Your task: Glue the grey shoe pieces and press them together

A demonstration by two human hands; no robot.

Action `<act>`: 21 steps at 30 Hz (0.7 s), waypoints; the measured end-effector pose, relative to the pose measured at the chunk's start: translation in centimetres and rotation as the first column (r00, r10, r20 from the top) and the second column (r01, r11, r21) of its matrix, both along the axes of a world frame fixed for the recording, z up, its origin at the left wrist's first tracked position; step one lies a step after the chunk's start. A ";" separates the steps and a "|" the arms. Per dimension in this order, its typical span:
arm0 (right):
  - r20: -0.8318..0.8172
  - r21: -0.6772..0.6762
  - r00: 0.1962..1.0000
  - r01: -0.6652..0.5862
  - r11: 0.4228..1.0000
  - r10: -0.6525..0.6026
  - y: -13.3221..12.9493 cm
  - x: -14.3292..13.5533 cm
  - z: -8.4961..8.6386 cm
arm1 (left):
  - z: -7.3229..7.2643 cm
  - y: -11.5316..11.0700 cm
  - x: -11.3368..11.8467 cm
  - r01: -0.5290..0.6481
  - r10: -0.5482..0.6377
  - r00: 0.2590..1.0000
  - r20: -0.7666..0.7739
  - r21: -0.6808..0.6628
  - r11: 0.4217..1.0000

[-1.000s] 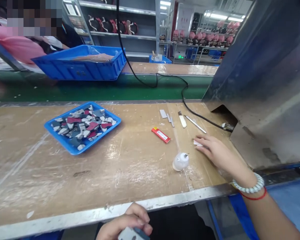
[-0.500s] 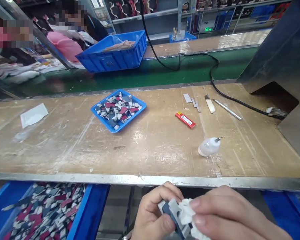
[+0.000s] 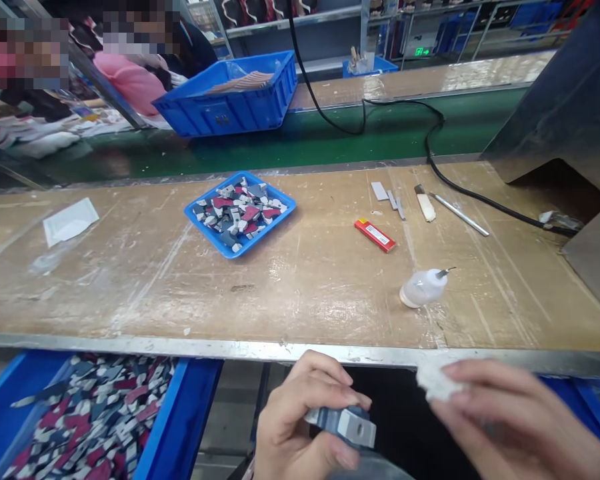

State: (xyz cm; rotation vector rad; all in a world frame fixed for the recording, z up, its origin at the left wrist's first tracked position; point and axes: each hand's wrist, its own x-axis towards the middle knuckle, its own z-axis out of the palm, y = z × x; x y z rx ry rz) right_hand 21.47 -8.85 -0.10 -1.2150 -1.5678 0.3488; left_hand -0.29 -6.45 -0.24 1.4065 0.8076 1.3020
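Below the desk's point(image 3: 330, 352) near edge, the hands are separating: the left hand point(image 3: 300, 427) is gripping the grey-blue piece point(image 3: 343, 423), while the right hand point(image 3: 510, 427) is lifting the white wad point(image 3: 434, 381), pinched, off it.

My right hand point(image 3: 520, 427) is blurred and cut off by the lower edge, its fingers point(image 3: 460, 390) half hiding the white wad point(image 3: 433, 381), while my left hand point(image 3: 295, 427) covers most of the grey-blue piece point(image 3: 343, 421).
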 end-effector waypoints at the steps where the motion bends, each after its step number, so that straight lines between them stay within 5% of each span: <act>1: 0.088 -0.009 0.983 0.163 0.987 -0.161 0.4 1.0 -0.4 | 0.1 0.2 0.0 -0.031 0.034 0.999 -0.038 0.065 0.997; 5: 0.412 -0.010 0.852 0.360 0.933 -0.324 2.3 4.3 -0.8 | 0.6 0.6 0.1 -0.085 0.141 0.973 -0.181 0.285 0.955; 7: 0.401 0.066 0.802 0.455 0.888 -0.442 2.1 4.4 -0.5 | 1.0 0.7 0.1 -0.079 0.176 0.954 -0.244 0.363 0.929; 9: 0.268 0.096 0.853 0.440 0.893 -0.449 1.2 3.5 -0.1 | 1.5 0.7 0.1 -0.043 0.185 0.936 -0.300 0.424 0.905; 11: 0.028 -0.106 0.995 0.094 0.990 -0.091 0.3 1.8 0.1 | 2.2 0.8 0.2 0.031 0.157 0.920 -0.358 0.468 0.883; 12: -0.166 -0.251 0.976 -0.181 0.951 0.142 -0.1 0.9 0.1 | 2.6 0.9 0.2 0.077 0.132 0.914 -0.384 0.483 0.872; 14: -0.584 -0.388 0.734 -0.627 0.675 0.346 -0.4 -0.9 -0.3 | 3.2 1.0 0.4 0.166 0.074 0.898 -0.433 0.491 0.855; 16: -0.822 -0.358 0.505 -0.819 0.449 0.264 -0.5 -2.1 -1.1 | 3.4 1.2 0.5 0.229 0.024 0.876 -0.481 0.459 0.858; 17: -0.880 -0.334 0.432 -0.858 0.391 0.196 -0.6 -2.6 -1.6 | 3.3 1.2 0.6 0.248 0.005 0.869 -0.495 0.446 0.860; 21: -0.956 -0.265 0.292 -0.885 0.383 0.014 -1.1 -3.4 -3.0 | 2.1 1.4 1.0 0.289 -0.065 0.892 -0.448 0.454 0.843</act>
